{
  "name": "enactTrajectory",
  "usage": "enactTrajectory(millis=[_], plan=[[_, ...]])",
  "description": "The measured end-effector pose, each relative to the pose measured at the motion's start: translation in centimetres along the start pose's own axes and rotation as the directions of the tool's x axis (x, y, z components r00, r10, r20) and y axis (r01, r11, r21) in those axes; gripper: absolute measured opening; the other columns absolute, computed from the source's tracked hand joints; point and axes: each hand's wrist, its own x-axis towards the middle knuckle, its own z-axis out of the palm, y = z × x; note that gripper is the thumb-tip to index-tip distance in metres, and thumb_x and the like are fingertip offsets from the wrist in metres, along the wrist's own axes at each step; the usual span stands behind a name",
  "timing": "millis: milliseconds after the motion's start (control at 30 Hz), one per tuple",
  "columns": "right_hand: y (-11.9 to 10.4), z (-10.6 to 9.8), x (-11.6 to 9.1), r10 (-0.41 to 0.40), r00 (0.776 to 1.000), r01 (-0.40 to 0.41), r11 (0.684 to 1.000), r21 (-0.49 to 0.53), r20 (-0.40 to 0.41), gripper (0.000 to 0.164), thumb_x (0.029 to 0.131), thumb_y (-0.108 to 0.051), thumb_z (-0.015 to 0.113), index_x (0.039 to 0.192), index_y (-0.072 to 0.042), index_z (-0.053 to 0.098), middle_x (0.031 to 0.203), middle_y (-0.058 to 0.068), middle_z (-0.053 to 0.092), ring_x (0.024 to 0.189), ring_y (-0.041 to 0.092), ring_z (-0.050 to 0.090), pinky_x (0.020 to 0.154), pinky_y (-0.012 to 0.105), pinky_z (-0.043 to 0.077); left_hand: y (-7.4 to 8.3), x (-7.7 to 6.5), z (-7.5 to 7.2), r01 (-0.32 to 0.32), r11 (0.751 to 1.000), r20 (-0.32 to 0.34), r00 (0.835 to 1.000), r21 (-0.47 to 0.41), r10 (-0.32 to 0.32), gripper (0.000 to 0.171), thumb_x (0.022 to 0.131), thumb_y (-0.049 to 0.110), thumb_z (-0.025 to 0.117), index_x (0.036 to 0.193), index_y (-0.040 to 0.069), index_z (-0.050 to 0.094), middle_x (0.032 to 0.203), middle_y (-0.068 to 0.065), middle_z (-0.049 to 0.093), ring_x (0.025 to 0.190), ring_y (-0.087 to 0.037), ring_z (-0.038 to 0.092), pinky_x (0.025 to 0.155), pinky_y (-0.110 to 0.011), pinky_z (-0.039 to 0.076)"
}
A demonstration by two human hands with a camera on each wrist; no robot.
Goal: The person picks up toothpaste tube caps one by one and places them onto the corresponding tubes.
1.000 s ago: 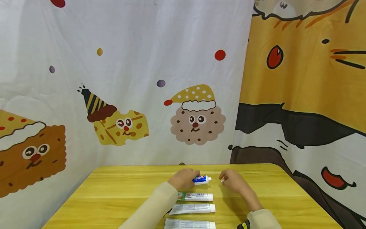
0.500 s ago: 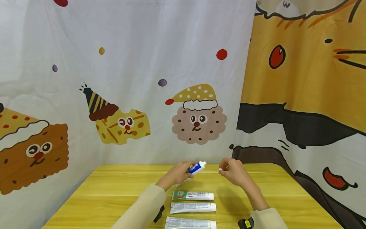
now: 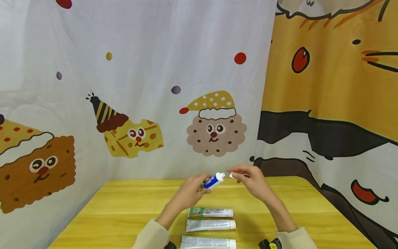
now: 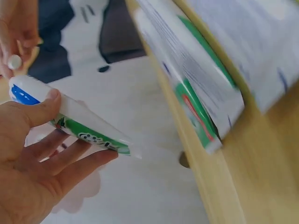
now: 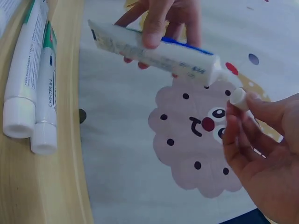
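Observation:
My left hand (image 3: 189, 189) holds a white, blue and green toothpaste tube (image 3: 212, 181) above the table, its uncapped nozzle tilted up to the right. In the left wrist view the thumb lies over the tube (image 4: 88, 122) and the fingers support it from beneath. My right hand (image 3: 253, 181) pinches a small white cap (image 3: 231, 175) between thumb and fingertips. The right wrist view shows the cap (image 5: 238, 99) just off the nozzle (image 5: 227, 76), with a small gap between them.
On the yellow wooden table (image 3: 124, 214) lie three more capped tubes in a row: a green and white tube (image 3: 210, 212), a white tube (image 3: 211, 225) and another white tube (image 3: 208, 242) nearest me. A cartoon-printed curtain (image 3: 149, 62) hangs behind the table.
The left hand has raised the tube off the table and tipped its nozzle upward. The right hand has lifted too and brought the cap leftward, close to the nozzle.

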Motion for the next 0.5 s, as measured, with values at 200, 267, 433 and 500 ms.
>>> enactTrajectory(millis=[200, 267, 433, 500], plan=[[-0.8, -0.2, -0.2, -0.053, 0.999, 0.052, 0.994, 0.096, 0.005, 0.015, 0.099, -0.008, 0.067, 0.111, -0.008, 0.077, 0.106, 0.013, 0.076, 0.085, 0.006, 0.068, 0.077, 0.025, 0.058, 1.4, -1.4, -0.2, -0.008, 0.999, -0.005, 1.0, -0.049, 0.008, 0.04, 0.097, 0.025, 0.071, 0.136, 0.02, 0.06, 0.121, -0.003, 0.074, 0.1, -0.016, 0.071, 0.08, -0.029, 0.057], [-1.2, -0.1, -0.4, -0.063, 0.998, 0.061, 0.994, 0.092, 0.019, 0.015, 0.098, -0.006, 0.068, 0.11, -0.007, 0.077, 0.106, 0.013, 0.076, 0.084, 0.007, 0.068, 0.076, 0.025, 0.058, 1.7, -1.9, -0.1, -0.005, 0.999, 0.014, 1.0, -0.046, 0.006, 0.043, 0.098, 0.027, 0.071, 0.138, 0.02, 0.059, 0.124, -0.003, 0.073, 0.102, -0.016, 0.071, 0.081, -0.028, 0.058], [-2.4, 0.4, -0.5, -0.173, 0.985, 0.174, 0.981, -0.08, 0.026, 0.018, 0.09, 0.003, 0.074, 0.103, -0.009, 0.078, 0.1, 0.004, 0.077, 0.084, 0.012, 0.071, 0.075, 0.027, 0.061, 2.1, -2.4, 0.0, -0.005, 1.0, 0.042, 0.999, -0.03, 0.007, 0.044, 0.098, 0.027, 0.071, 0.14, 0.02, 0.059, 0.128, -0.002, 0.073, 0.104, -0.014, 0.071, 0.082, -0.028, 0.058], [-2.8, 0.6, -0.4, -0.218, 0.976, 0.22, 0.965, -0.144, 0.028, 0.021, 0.087, 0.007, 0.076, 0.1, -0.009, 0.079, 0.098, 0.001, 0.077, 0.085, 0.013, 0.073, 0.076, 0.028, 0.062, 2.1, -2.5, 0.0, -0.013, 0.999, 0.041, 0.999, -0.029, 0.015, 0.043, 0.097, 0.025, 0.072, 0.138, 0.02, 0.06, 0.128, -0.002, 0.072, 0.103, -0.014, 0.071, 0.081, -0.029, 0.058]])
